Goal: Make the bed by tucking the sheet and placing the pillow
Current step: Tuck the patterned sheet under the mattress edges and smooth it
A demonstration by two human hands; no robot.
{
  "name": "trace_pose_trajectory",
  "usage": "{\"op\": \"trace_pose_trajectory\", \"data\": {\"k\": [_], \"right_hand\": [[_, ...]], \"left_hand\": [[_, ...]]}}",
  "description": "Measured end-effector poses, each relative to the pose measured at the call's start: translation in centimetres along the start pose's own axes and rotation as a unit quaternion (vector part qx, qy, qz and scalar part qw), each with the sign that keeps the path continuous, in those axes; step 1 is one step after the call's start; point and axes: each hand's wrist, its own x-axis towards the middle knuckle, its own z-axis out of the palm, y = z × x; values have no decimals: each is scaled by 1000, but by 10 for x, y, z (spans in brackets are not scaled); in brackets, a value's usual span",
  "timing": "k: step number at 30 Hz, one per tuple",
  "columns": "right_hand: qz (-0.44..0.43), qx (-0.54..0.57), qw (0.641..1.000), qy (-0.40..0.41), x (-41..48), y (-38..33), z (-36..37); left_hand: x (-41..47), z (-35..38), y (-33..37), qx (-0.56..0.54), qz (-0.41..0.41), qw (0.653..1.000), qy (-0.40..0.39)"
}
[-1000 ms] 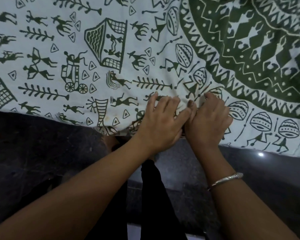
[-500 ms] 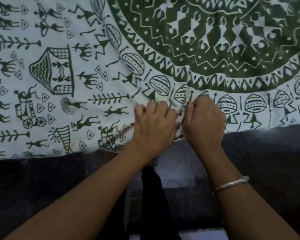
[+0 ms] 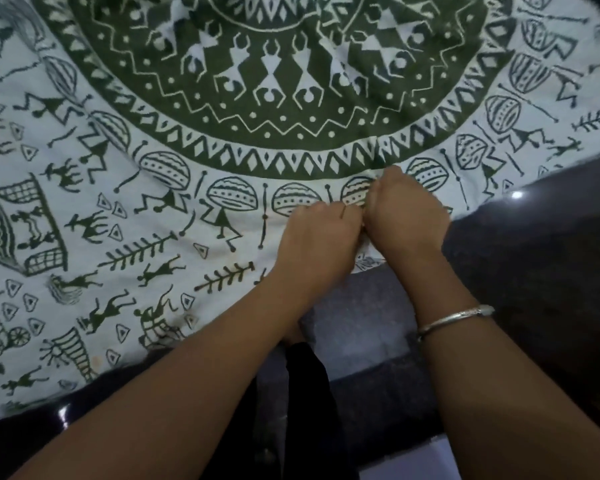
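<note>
Firstly, one sheet (image 3: 125, 258): white cloth printed in dark green with stick figures, huts, carts, leafy sprigs and drums, plus a large round green medallion with a zigzag border at top centre. It is spread flat across most of the view, and its near edge runs slantwise from lower left to middle right. One left hand (image 3: 321, 237): knuckles up, fingers curled down into the sheet close to that near edge, gripping a fold of the cloth. One right hand (image 3: 407, 220): just beside the left and touching it, likewise clenched on the sheet, with a small ridge of fabric gathered between the two fists just below the medallion's border. One silver bangle (image 3: 455, 318): round the right wrist. One dark surface (image 3: 534, 271): below and to the right of the sheet's edge, glossy, with a small bright glint of light on it; what it is cannot be told. One black garment (image 3: 305, 393): between the two forearms, low in the view.
</note>
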Motion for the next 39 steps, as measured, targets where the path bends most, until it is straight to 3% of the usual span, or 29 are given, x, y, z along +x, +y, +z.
{"op": "trace_pose_trajectory", "data": {"k": [5,8,12,16,23,26,30,35,39], "right_hand": [[79,83,993,39,5,24,-13],[125,77,989,-3,23,36,-15],[55,0,997,-54,38,40,-6],[87,12,996,18,44,64,-10],[113,85,988,64,57,101,-21],[130,48,990,10,75,115,-25],[76,5,997,-32,94,131,-27],[85,14,996,-3,106,167,-36],[80,54,995,37,112,190,-39]], "left_hand": [[18,9,15,-47,-19,998,40],[34,15,23,-36,-11,999,30],[53,26,29,20,-8,1000,-4],[65,23,32,1,13,1000,19],[95,20,61,-65,26,996,45],[123,27,73,-14,0,1000,2],[152,30,85,39,-16,998,-38],[172,32,103,-3,34,999,-15],[196,39,122,-56,18,998,23]]}}
